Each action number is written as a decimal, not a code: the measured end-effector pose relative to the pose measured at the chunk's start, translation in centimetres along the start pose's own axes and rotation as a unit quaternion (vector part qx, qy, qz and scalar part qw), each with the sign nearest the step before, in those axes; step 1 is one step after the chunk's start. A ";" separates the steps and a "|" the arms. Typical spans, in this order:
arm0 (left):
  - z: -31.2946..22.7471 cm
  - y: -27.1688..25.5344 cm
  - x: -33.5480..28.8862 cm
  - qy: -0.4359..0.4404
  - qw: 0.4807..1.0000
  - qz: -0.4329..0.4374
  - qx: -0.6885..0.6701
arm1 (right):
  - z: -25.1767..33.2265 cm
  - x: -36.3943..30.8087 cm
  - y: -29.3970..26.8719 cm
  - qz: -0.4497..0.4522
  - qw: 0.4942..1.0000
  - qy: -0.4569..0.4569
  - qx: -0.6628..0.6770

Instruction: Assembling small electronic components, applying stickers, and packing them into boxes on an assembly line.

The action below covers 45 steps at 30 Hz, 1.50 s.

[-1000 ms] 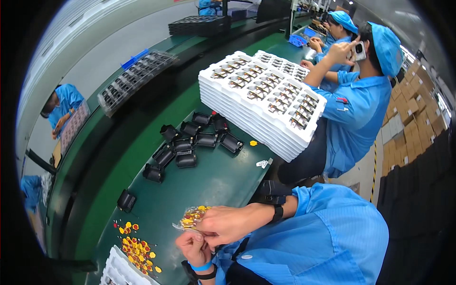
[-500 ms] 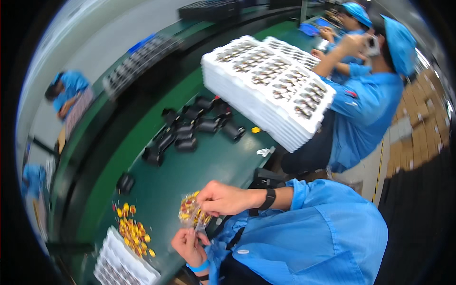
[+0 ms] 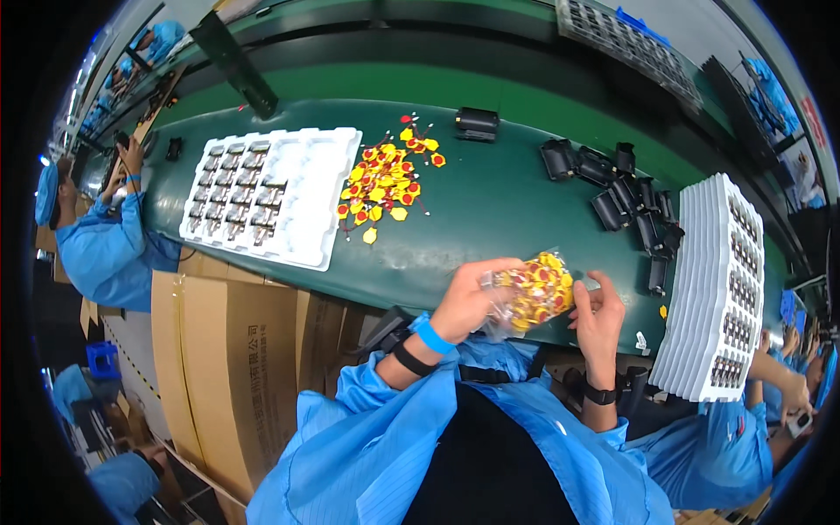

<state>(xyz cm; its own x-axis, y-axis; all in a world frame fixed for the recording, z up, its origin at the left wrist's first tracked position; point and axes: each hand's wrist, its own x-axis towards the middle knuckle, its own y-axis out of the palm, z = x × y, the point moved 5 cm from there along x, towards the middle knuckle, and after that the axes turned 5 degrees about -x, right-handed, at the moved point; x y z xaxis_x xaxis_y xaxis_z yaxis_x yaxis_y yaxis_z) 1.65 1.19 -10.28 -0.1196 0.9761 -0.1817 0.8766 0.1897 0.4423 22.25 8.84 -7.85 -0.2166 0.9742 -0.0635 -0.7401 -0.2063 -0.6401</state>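
Observation:
A clear plastic bag [image 3: 541, 293] full of small yellow and red parts is held over the front edge of the green table. My left hand [image 3: 472, 297] is closed on its left end, with the fingertips partly hidden by the plastic. Close by the bag's right side is my right hand [image 3: 600, 317], thumb and fingers bent and apart, with nothing visible between them. Whether its thumb touches the bag I cannot tell. Beyond my hands, to the left, lies a loose pile of yellow and red parts with short wires [image 3: 382, 182].
A white tray [image 3: 302, 197] partly filled with metal parts lies left of the pile. Black housings [image 3: 612, 208] are scattered at the right, beside stacked white trays [image 3: 700, 289]. Cardboard boxes [image 3: 206, 367] stand below the table at left. Co-workers sit at both sides.
My view has swung left, bringing the part-filled tray and pile to the upper left. My right hand has come off the top of the bag and now sits beside it; my left hand holds the bag.

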 end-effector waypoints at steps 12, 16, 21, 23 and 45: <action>-5.3 2.3 -0.6 0.187 0.982 0.016 0.002 | 4.9 0.3 5.0 0.155 0.749 0.145 0.627; -9.3 -1.3 -1.7 0.296 0.941 -0.105 0.130 | 12.2 5.8 7.9 0.250 0.787 0.071 0.560; -12.7 -7.7 -0.8 0.286 0.934 -0.209 0.044 | 22.1 15.9 14.1 0.314 0.819 -0.029 0.480; -12.1 -10.3 -1.1 0.298 0.925 -0.223 0.078 | 24.3 19.9 17.7 0.335 0.821 -0.039 0.460; -7.7 -13.0 0.1 0.210 0.654 -0.256 0.680 | 25.9 23.8 27.9 0.316 0.910 -0.072 0.259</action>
<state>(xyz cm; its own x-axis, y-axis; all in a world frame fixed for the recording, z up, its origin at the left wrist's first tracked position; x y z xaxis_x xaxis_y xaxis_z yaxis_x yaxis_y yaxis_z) -13.36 -0.39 -9.33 -0.4269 0.8188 0.3838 0.2401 0.5119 -0.8248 -20.03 23.92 -7.43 -0.7561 0.6322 -0.1693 -0.6321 -0.7725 -0.0612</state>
